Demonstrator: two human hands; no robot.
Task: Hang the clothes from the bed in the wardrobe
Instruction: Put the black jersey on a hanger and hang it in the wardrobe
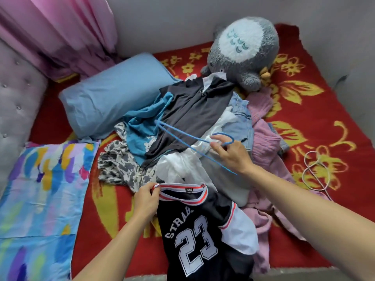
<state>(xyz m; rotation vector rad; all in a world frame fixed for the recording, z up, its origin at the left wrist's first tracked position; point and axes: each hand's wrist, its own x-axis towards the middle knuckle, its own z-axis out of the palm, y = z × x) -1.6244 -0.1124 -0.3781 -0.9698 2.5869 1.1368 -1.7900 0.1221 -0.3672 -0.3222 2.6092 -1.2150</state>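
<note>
Left hand (pixel 145 196) low in centre of view, thumb and fingers pinching the left end of the striped collar (pixel 182 192) of a dark jersey (pixel 194 240); collar lifted and stretched open, label visible inside; white "23" and part of a word across the jersey front; white sleeve with red-striped cuff spilling to the right; lower part of the jersey draped toward the near edge of the bed.

Right hand (pixel 231 152) further out over the clothes pile, fingers curled round the neck of a blue wire hanger (pixel 213 160) just below its hook; hanger tilted, one corner reaching away over the dark grey shirt (pixel 192 110), the other passing beneath the wrist; hanger and jersey apart, not touching.

Remaining clothes heaped mid-bed on the red blanket (pixel 304 110) with yellow flower pattern: dark grey shirt on top; teal garment (pixel 142 126) to its left; black-and-white patterned piece (pixel 117 159) beneath that; white garment (pixel 178 167) just beyond the collar; pale denim (pixel 239 118) and pink garments (pixel 263 126) on the right side of the heap.

Grey plush toy (pixel 243 49) at the far side, touching the pile's far edge; blue pillow (pixel 105 102) left of the pile; multicoloured pillow (pixel 40 189) near left; grey tufted headboard (pixel 16 98) along the left edge; pink curtain (pixel 60 27) top left; loose white cord (pixel 316 173) on the blanket, right.
</note>
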